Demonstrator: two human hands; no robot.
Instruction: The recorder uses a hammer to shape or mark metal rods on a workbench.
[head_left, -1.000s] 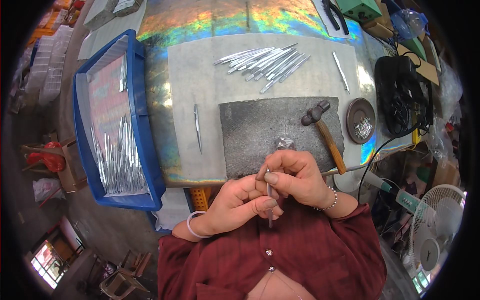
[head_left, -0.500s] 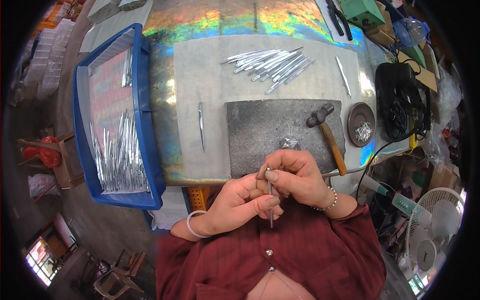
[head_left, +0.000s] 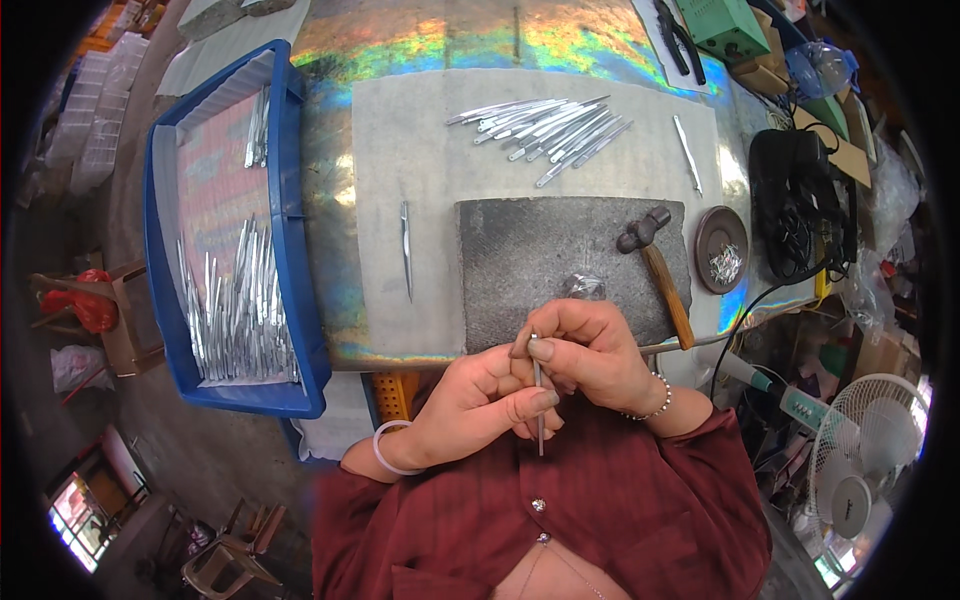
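In front of my chest, just past the near edge of the table, both hands hold one slim, silvery metal piece upright. My left hand wraps it lower down, thumb lying along it. My right hand pinches its upper end between thumb and fingers. Part of the piece is hidden by the fingers. Behind my right hand sits a dark grey stone slab, with a small shiny metal lump on it. A ball-peen hammer lies on the slab's right side, its wooden handle toward me.
A blue tray at left holds many pointed metal pieces. More metal pieces lie fanned on white paper; single ones lie left and right. Right of the slab is a round brown dish with tiny metal parts. A fan stands right.
The view has shifted slightly, so the table things appear a little to the right. Both hands keep nearly the same hold on the metal piece.
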